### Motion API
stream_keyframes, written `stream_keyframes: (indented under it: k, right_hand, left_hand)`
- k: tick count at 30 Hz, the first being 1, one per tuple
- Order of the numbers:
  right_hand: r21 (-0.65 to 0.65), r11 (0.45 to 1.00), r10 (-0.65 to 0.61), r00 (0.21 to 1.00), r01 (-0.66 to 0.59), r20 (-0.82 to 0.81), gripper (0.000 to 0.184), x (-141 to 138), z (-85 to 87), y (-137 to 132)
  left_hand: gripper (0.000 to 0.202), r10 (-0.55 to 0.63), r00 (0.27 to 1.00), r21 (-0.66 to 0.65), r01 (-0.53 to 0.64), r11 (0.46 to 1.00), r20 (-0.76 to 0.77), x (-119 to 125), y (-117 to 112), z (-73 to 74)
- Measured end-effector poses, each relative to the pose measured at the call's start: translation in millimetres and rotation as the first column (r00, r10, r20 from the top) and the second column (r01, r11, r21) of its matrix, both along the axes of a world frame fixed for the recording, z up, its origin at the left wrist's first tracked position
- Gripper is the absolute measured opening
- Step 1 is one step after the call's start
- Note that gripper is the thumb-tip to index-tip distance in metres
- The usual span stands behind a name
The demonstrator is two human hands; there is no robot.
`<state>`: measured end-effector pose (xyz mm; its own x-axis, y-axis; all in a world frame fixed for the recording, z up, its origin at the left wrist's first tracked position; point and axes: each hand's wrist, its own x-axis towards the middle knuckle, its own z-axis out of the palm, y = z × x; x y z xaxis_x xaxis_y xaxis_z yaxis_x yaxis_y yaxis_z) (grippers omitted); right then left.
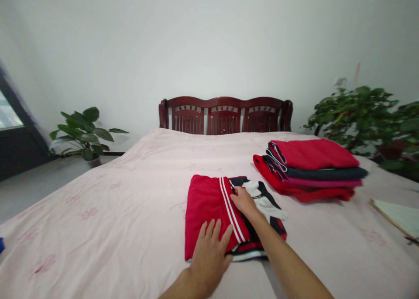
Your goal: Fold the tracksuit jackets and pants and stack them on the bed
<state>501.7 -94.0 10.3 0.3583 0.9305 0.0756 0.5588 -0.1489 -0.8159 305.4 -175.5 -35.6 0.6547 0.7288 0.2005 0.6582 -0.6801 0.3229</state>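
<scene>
A red garment with two white stripes (204, 198) lies partly folded on the bed, over dark, white and red cloth (262, 198) that shows on its right side. My left hand (211, 251) rests flat on the near part of the red fabric, fingers spread. Just right of the stripes, my right hand (245, 203) has its fingers curled and pressed together at the garment's edge. The fingertips of that hand are partly hidden by the hand itself. To the right sits a stack of folded clothes (317, 155) in red, dark blue and magenta.
A pale pink sheet (131, 220) with flower patterns covers the bed. Behind it stands a dark wooden headboard (225, 113). Potted plants flank the bed, one at left (85, 131) and another at right (356, 120). A flat pale object (397, 218) lies near the right edge.
</scene>
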Motion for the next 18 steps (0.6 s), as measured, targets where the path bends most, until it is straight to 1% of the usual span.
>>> stream_keyframes:
  k: [1, 2, 4, 6, 8, 10, 12, 13, 15, 16, 17, 18]
  right_hand:
    - [0.054, 0.999, -0.011, 0.995, 0.006, 0.098, 0.042, -8.1, 4.9, 0.0]
    - [0.113, 0.994, -0.011, 0.977, -0.013, 0.214, 0.045, -19.1, 10.5, 0.3]
    - [0.189, 0.974, 0.028, 0.893, -0.126, 0.450, 0.049, -46.6, 21.4, 2.3]
    - [0.172, 0.953, 0.105, 0.806, -0.249, 0.583, 0.054, -73.1, 27.8, 7.1]
    - [0.121, 0.935, 0.181, 0.743, -0.333, 0.644, 0.057, -88.1, 26.4, 14.8]
    - [0.032, 0.930, 0.250, 0.691, -0.367, 0.678, 0.060, -86.7, 16.6, 24.0]
    - [-0.088, 0.933, 0.308, 0.648, -0.348, 0.697, 0.061, -72.1, 1.5, 32.8]
    - [-0.136, 0.935, 0.323, 0.631, -0.326, 0.706, 0.061, -62.6, -6.6, 36.4]
    - [-0.172, 0.940, 0.324, 0.603, -0.296, 0.729, 0.061, -44.7, -20.4, 41.5]
    - [-0.166, 0.942, 0.314, 0.594, -0.291, 0.740, 0.062, -37.9, -25.3, 42.9]
    - [-0.155, 0.945, 0.302, 0.590, -0.288, 0.749, 0.062, -32.9, -28.8, 43.8]
    - [-0.150, 0.949, 0.292, 0.591, -0.279, 0.752, 0.063, -29.6, -30.8, 44.1]
  left_hand:
    - [0.073, 0.004, 1.000, 0.040, -0.003, 0.999, -0.023, 0.8, -0.7, -2.5]
    - [0.073, 0.007, 0.999, 0.073, -0.003, 0.997, -0.051, 1.6, -1.0, -4.2]
    - [0.075, 0.007, 0.995, 0.118, 0.005, 0.993, -0.099, 3.6, -1.5, -6.8]
    - [0.078, 0.010, 0.992, 0.153, 0.010, 0.988, -0.129, 5.6, -2.3, -10.1]
    - [0.080, 0.007, 0.990, 0.185, 0.019, 0.983, -0.140, 6.4, -4.3, -14.7]
    - [0.081, -0.015, 0.991, 0.204, 0.041, 0.978, -0.132, 5.1, -7.6, -19.2]
    - [0.083, -0.069, 0.992, 0.204, 0.091, 0.975, -0.109, 1.0, -11.7, -21.9]
    - [0.084, -0.109, 0.990, 0.195, 0.126, 0.973, -0.093, -2.4, -13.6, -22.1]
    - [0.085, -0.210, 0.976, 0.152, 0.216, 0.964, -0.056, -11.9, -15.9, -20.0]
    - [0.078, -0.253, 0.967, 0.119, 0.255, 0.960, -0.028, -18.1, -15.5, -17.8]
    - [0.068, -0.273, 0.962, 0.085, 0.271, 0.959, 0.014, -25.3, -13.5, -14.9]
    - [0.056, -0.259, 0.963, 0.057, 0.255, 0.965, 0.073, -33.0, -9.6, -11.6]
